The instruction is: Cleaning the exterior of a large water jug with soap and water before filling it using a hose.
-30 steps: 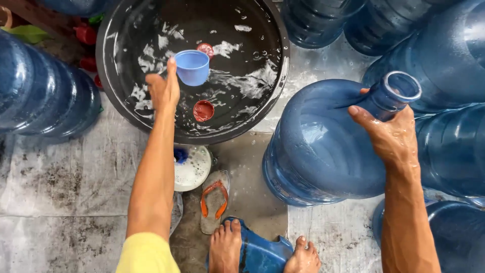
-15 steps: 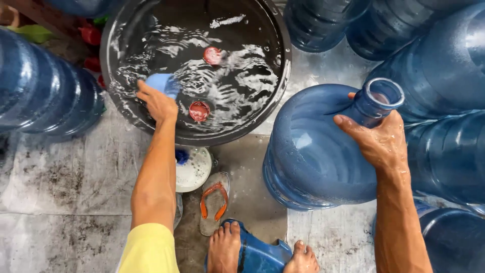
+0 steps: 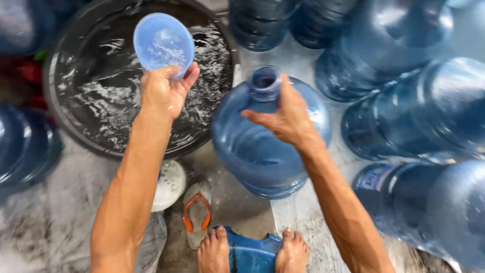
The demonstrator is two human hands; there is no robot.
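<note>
Left hand (image 3: 164, 91) fingers grasp a round translucent blue plastic scoop (image 3: 163, 41) above the dark basin (image 3: 65, 121) of rippling water. Right hand (image 3: 285, 116), right of the basin, clasps the neck of an upright blue water jug (image 3: 262, 162) on wet, stained concrete floor (image 3: 50, 202).

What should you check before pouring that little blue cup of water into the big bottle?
1. Left hand grips the blue cup: ok.
2. Right hand holds the big bottle by its neck: ok.
3. Bottle mouth open, no cap: ok.
4. Cup over the mouth: not ok, it hangs over the black basin.
5. Water in the cup: ok; how much, cannot tell.
6. Bare feet clear of the bottle: ok.
</note>
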